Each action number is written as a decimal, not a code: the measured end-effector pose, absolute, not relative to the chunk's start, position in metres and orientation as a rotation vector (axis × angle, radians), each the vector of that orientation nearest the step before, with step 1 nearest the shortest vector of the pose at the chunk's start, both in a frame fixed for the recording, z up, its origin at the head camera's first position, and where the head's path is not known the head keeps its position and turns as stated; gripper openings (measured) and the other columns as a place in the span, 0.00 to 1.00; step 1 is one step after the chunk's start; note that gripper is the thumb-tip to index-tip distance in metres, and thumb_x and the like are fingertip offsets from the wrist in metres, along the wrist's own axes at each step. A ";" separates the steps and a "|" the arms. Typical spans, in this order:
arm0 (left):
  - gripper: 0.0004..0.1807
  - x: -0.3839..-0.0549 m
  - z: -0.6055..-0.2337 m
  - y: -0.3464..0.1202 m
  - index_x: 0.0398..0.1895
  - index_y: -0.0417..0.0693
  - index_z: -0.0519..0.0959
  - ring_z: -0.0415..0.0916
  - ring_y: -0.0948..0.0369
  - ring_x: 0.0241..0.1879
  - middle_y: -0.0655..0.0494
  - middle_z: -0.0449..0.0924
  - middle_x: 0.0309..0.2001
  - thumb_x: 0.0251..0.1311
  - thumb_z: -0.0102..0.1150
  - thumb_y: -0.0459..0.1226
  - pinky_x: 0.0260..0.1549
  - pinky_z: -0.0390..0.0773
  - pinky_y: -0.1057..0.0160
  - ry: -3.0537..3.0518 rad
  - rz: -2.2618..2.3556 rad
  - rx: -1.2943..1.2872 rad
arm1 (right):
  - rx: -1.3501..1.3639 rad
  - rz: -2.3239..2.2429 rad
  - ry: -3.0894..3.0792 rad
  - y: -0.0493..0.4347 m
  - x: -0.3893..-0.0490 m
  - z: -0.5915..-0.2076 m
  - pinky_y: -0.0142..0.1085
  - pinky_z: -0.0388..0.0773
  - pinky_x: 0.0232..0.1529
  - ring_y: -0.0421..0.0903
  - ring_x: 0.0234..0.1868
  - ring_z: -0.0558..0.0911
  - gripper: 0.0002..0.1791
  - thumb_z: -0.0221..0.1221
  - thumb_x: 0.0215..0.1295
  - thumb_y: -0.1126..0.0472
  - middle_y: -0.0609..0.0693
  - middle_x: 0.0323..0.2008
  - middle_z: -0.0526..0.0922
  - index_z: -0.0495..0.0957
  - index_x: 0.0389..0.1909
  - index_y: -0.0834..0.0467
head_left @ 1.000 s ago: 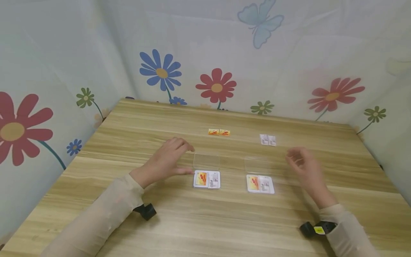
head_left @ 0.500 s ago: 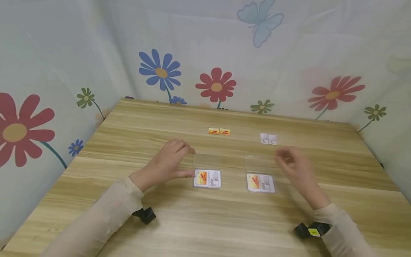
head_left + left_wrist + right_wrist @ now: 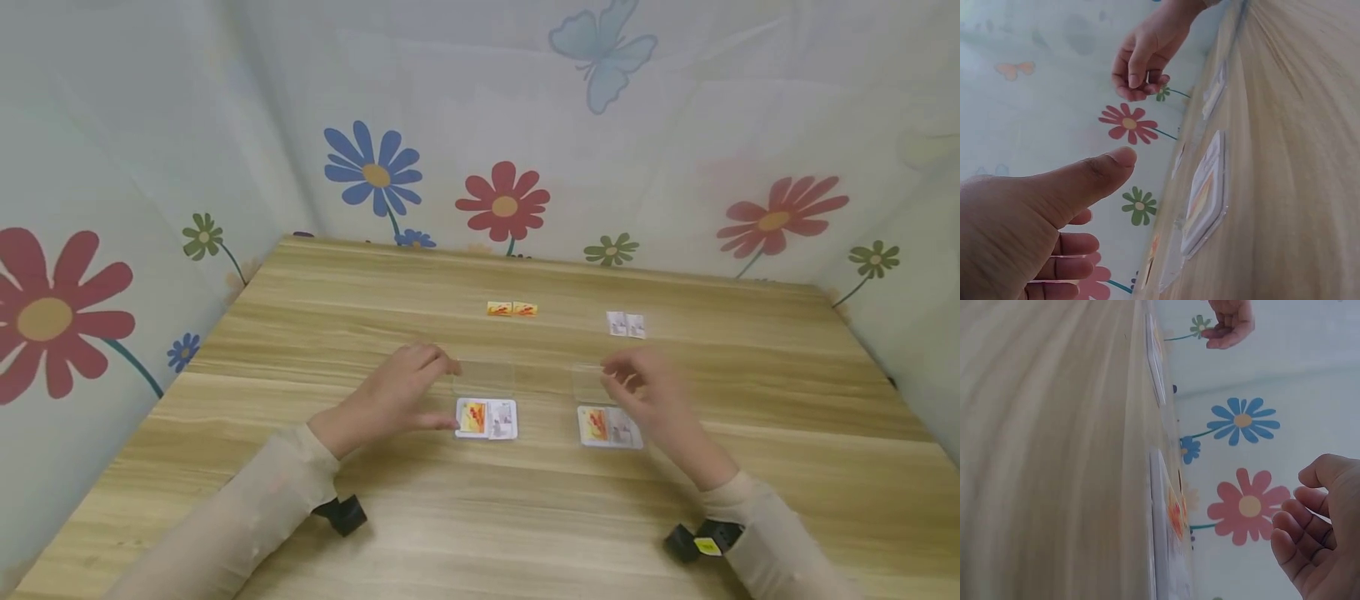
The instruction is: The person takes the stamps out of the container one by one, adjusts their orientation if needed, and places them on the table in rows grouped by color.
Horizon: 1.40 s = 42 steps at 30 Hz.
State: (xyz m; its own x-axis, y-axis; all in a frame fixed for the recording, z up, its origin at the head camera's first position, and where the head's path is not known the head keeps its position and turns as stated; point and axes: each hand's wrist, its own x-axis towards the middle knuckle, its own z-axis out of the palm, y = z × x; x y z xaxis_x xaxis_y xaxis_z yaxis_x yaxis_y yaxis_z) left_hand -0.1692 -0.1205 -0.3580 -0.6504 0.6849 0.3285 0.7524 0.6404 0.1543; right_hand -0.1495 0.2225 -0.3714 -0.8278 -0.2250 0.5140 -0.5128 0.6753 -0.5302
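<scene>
Two small flat cases lie on the table with their clear lids folded back. The left case and the right case each hold one orange and one grey-white stamp-like card, side by side. My left hand is just left of the left case, thumb and fingers spread beside it and its clear lid. Nothing is between those fingers in the left wrist view. Over the right case's clear lid hovers my right hand, fingers loosely bent and holding nothing; it hides part of that lid.
Farther back on the wooden table lie a pair of orange cards and a pair of grey-white cards. A flower-printed curtain surrounds the table's back and sides. Each wrist carries a black camera.
My right hand has moved left, from beyond the right case to above its clear lid. The left hand has stayed nearly in place. Both cases and the loose cards lie as before.
</scene>
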 end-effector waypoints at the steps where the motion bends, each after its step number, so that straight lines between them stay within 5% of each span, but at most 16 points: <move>1: 0.35 -0.169 -0.359 -0.120 0.50 0.45 0.77 0.74 0.56 0.49 0.53 0.78 0.46 0.40 0.74 0.54 0.52 0.76 0.56 -2.630 -0.409 -1.168 | 0.595 0.962 -2.483 0.220 -0.150 -0.372 0.29 0.77 0.29 0.34 0.32 0.74 0.08 0.62 0.56 0.73 0.53 0.32 0.81 0.79 0.38 0.65; 42: 0.31 -0.153 -0.397 -0.114 0.49 0.44 0.76 0.73 0.55 0.50 0.52 0.77 0.46 0.47 0.70 0.54 0.54 0.73 0.54 -2.756 -0.390 -1.106 | 0.840 1.113 -2.713 0.142 -0.147 -0.378 0.32 0.78 0.32 0.39 0.33 0.76 0.08 0.63 0.60 0.63 0.47 0.32 0.80 0.80 0.40 0.60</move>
State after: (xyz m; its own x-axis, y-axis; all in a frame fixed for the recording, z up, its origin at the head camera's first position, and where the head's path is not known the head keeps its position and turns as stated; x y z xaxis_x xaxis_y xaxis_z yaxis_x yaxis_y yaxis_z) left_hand -0.1532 -0.1137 -0.3975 -0.7182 0.6569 0.2296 0.6948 0.6950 0.1848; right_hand -0.1468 0.1416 -0.3785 -0.8444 -0.4560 0.2813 -0.5222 0.5830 -0.6224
